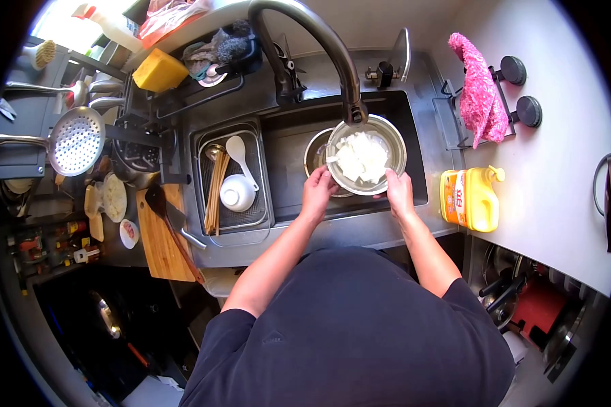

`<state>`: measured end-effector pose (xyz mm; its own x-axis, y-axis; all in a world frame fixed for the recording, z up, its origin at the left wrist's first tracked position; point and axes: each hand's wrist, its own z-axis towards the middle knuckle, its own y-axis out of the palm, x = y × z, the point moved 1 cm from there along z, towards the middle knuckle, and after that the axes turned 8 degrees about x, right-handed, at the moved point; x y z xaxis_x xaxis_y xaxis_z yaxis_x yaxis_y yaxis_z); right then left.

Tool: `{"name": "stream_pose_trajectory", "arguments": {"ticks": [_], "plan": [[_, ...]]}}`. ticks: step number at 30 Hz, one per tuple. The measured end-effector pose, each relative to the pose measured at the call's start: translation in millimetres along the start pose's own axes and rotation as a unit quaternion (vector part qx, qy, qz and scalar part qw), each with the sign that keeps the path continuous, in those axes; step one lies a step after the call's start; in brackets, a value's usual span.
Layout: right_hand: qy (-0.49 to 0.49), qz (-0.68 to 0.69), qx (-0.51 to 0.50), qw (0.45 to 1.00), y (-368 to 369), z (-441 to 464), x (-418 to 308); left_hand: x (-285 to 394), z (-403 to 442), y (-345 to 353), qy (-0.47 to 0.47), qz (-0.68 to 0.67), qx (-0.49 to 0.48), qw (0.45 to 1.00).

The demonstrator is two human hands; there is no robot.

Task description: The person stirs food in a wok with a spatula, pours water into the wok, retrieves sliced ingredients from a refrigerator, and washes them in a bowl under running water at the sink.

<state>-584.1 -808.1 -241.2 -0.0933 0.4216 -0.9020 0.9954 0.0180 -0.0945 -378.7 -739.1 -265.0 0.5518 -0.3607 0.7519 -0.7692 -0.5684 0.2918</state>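
Over the dark sink (pixel 288 136), a round metal bowl (pixel 398 146) holds white chunks (pixel 361 157) whose kind I cannot make out. My right hand (pixel 399 191) grips its near right rim, thumb on top. On the near left side, my left hand (pixel 317 193) has its fingers closed at the bowl's edge. A second metal vessel (pixel 311 152) sits lower in the sink, partly covered by the bowl. Right above the bowl's far rim hangs the spout of the dark faucet (pixel 349 81); no stream of water can be made out.
Left in the sink is a drain basket (pixel 258 214) with a white bowl (pixel 237 192), white spoon (pixel 239 152) and chopsticks (pixel 216 193). A yellow jug (pixel 482 200) stands right. A pink cloth (pixel 480 102) hangs on a rack. A cutting board (pixel 163 237) lies left.
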Motion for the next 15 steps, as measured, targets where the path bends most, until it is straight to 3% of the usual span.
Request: {"name": "stream_pose_trajectory", "arguments": {"ticks": [5, 15], "plan": [[-0.002, 0.003, 0.010, 1.000, 0.8, -0.5, -3.5, 7.5, 0.0, 1.3, -0.044, -0.070, 0.025, 0.996], [-0.003, -0.004, 0.013, 1.000, 2.4, -2.8, -10.5, 11.8, 33.6, -3.9, -0.044, -0.149, 0.007, 0.988]]}}
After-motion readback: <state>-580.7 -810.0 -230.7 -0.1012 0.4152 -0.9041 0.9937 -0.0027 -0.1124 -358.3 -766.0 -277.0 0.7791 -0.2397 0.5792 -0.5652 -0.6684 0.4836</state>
